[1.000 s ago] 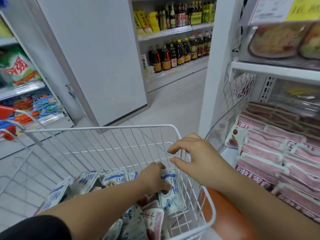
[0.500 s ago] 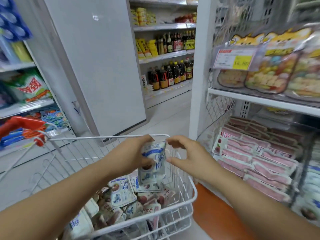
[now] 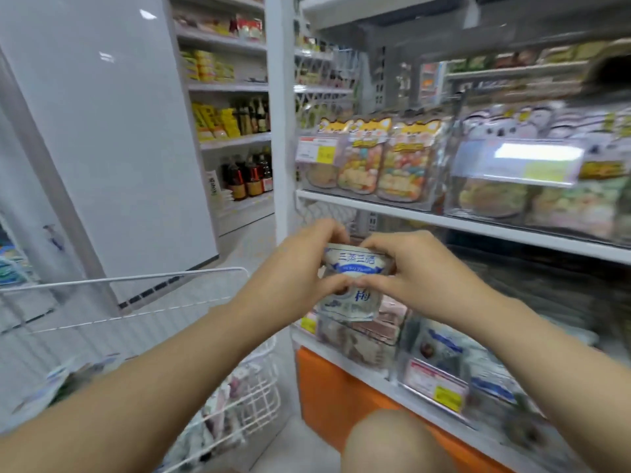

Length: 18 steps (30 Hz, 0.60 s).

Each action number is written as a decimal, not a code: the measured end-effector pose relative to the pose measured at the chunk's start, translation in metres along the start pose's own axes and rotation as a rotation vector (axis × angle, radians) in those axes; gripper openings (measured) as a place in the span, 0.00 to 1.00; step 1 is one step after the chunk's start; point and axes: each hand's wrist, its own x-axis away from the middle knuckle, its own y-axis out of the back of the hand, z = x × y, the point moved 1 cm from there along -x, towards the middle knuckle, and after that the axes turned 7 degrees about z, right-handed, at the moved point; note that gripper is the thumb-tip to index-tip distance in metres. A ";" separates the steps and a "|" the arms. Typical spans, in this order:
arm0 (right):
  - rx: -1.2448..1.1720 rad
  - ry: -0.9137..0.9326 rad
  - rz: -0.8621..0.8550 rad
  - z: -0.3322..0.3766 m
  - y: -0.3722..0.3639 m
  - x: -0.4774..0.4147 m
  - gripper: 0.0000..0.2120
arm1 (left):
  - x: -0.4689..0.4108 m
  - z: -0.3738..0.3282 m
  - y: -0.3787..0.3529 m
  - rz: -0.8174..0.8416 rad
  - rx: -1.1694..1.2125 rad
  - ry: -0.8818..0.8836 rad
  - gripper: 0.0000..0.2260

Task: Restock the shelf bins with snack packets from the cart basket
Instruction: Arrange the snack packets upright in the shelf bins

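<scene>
Since half a second ago the packet (image 3: 355, 266) has come up out of the basket and travelled to the right, and the right grip (image 3: 421, 279) has now joined the left grip (image 3: 300, 268) on it. Both grips are clamped on the packet, with fingers (image 3: 327, 230) over its top edge and thumbs (image 3: 336, 286) meeting on its front. It hangs upright between the two hands, in the air just above a clear bin (image 3: 358, 339) of pinkish packets.

Beside this bin, to the right, a second bin (image 3: 440, 356) seems to hold blue-and-white packets like the one carried, though the blur makes this uncertain. To do the step well, I think the person should check the label first. Then one grip can guide the bottom edge into the matching bin and stand the packet upright behind the others, without crushing it. Down on the left, the basket (image 3: 143, 277) has more packets (image 3: 222, 401) waiting.
</scene>
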 end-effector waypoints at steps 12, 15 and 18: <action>0.093 -0.330 0.017 -0.097 -0.006 0.072 0.14 | -0.069 -0.037 -0.113 0.203 0.080 -0.124 0.16; 0.097 -0.369 0.045 -0.108 -0.025 0.076 0.15 | -0.072 -0.031 -0.131 0.287 0.004 -0.094 0.16; 0.224 -0.409 0.111 -0.112 -0.043 0.078 0.15 | -0.070 -0.025 -0.151 0.366 -0.137 -0.107 0.15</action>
